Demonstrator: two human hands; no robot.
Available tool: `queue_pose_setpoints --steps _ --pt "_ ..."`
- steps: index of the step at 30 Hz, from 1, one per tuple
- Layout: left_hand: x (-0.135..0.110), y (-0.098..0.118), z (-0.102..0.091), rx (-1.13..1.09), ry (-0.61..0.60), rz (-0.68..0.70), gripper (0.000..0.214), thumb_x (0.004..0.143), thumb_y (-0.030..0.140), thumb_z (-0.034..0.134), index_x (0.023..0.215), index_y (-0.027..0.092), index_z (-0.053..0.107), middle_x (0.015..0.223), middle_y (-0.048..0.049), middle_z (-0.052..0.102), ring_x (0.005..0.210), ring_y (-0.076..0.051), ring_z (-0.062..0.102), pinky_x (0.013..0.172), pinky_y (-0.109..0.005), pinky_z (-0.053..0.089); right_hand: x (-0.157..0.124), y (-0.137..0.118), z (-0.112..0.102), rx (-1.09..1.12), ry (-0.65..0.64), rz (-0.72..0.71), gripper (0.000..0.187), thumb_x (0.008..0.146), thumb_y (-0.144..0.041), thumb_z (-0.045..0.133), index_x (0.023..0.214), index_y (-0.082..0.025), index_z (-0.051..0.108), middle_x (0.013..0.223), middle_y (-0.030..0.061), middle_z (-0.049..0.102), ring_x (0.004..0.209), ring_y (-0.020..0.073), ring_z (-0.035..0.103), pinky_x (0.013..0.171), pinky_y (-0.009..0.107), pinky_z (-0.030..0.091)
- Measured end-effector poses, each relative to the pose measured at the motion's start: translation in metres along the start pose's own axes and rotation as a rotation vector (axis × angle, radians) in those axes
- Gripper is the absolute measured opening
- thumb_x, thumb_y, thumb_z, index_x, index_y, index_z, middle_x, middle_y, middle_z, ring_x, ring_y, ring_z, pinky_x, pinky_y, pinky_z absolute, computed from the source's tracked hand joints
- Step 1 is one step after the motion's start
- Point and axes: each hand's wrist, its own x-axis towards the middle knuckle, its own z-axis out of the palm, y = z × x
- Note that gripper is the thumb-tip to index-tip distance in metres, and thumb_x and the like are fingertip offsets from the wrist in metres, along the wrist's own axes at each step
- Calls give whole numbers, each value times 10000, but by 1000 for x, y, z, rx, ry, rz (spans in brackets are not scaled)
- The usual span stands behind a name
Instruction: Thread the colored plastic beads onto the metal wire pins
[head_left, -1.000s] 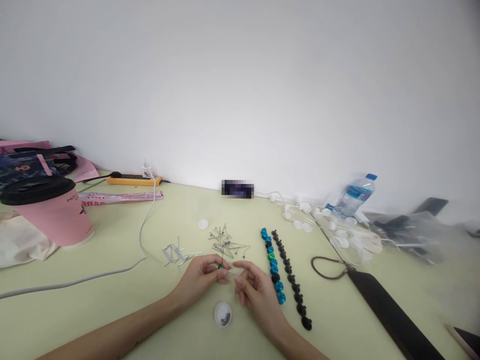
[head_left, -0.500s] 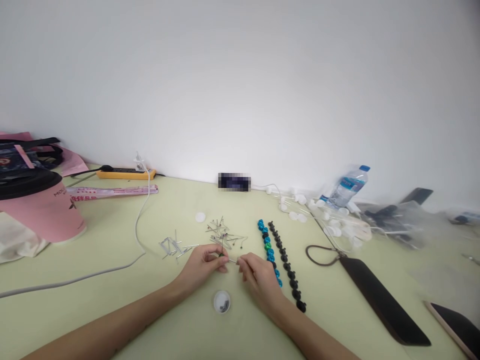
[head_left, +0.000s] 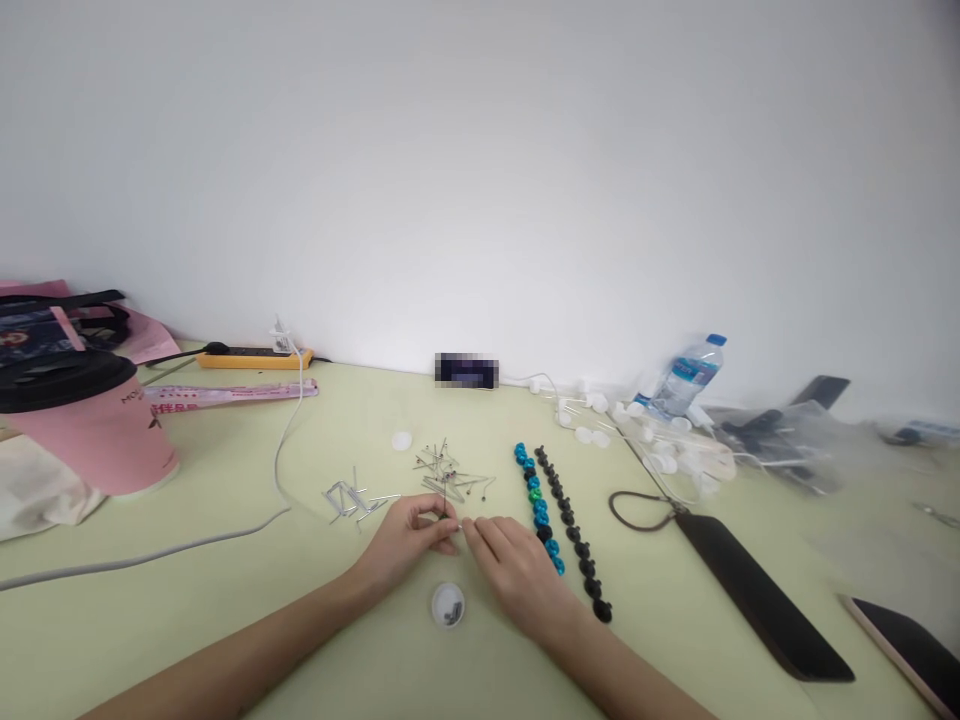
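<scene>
Above the middle of the table my left hand (head_left: 411, 535) pinches a small dark part with a thin stem (head_left: 445, 490) sticking up. My right hand (head_left: 514, 565) is closed, its fingertips meeting those of my left hand around a short, mostly hidden thin metal rod (head_left: 460, 527). Just beyond lie several loose thin pins with small round ends (head_left: 450, 465). Silvery metal rods (head_left: 356, 498) are scattered left of my left hand. Below the hands stands a small white round cup (head_left: 448, 606) with a few grey pieces inside. A row of blue, black and green knobs (head_left: 534, 495) and a row of black knobs (head_left: 570, 517) run beside my right hand.
Farther left are a pink cup (head_left: 112, 440), a white cable (head_left: 277, 440) and an orange power strip (head_left: 255, 358). A white disc (head_left: 402, 441) lies beyond the rods. On the right are a water bottle (head_left: 686, 380), a black strap-looped case (head_left: 765, 600) and a phone (head_left: 907, 640).
My right hand has moved left to my left hand, so less of the thin rod between them shows. The green on the held part is now covered. The view has shifted slightly.
</scene>
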Motion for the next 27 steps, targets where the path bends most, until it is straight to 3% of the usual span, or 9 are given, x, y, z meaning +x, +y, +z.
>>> queue_pose_setpoints --steps 5,9,12,16,19,24,27 --pt "-2 -1 2 48 -11 37 126 778 282 567 745 170 615 676 -11 646 672 -177 642 688 -280 495 5 -8 1 730 -99 503 323 953 -221 321 781 -179 590 592 -15 589 495 102 522 502 207 402" --pt "-1 1 2 44 14 43 131 766 292 583 738 167 610 662 -6 633 642 -167 625 659 -267 484 9 -9 2 1088 -124 711 324 940 -360 352 862 -172 604 640 0 634 416 92 495 424 201 375" --pt "-1 4 -1 7 57 32 172 772 338 584 748 169 601 651 7 613 603 -147 605 669 -263 471 6 -5 5 968 -15 703 252 898 -363 461 1002 -181 601 771 32 667 521 120 581 497 221 451" --pt "-2 7 -3 -24 67 26 212 774 371 579 753 161 598 714 -10 623 586 -138 591 671 -271 465 -2 4 9 463 161 328 192 882 -236 509 1049 -202 598 934 77 658 774 179 622 689 284 481" --pt "-3 5 -2 -15 47 34 207 768 363 588 737 159 601 645 -3 601 578 -144 588 656 -271 466 -3 4 8 325 177 183 167 902 -196 475 1003 -189 607 884 77 656 799 186 612 690 287 468" --pt "-3 2 1 -11 -11 36 168 765 324 594 740 158 608 577 0 594 566 -146 578 629 -258 459 3 -1 0 430 96 372 298 945 -194 373 693 -183 531 610 -4 545 555 115 530 520 214 412" --pt "-3 1 1 -9 3 43 158 769 313 590 746 159 609 553 7 585 554 -142 569 624 -255 453 4 -1 0 416 75 446 260 945 -224 380 741 -183 536 666 1 555 555 113 529 528 220 407"
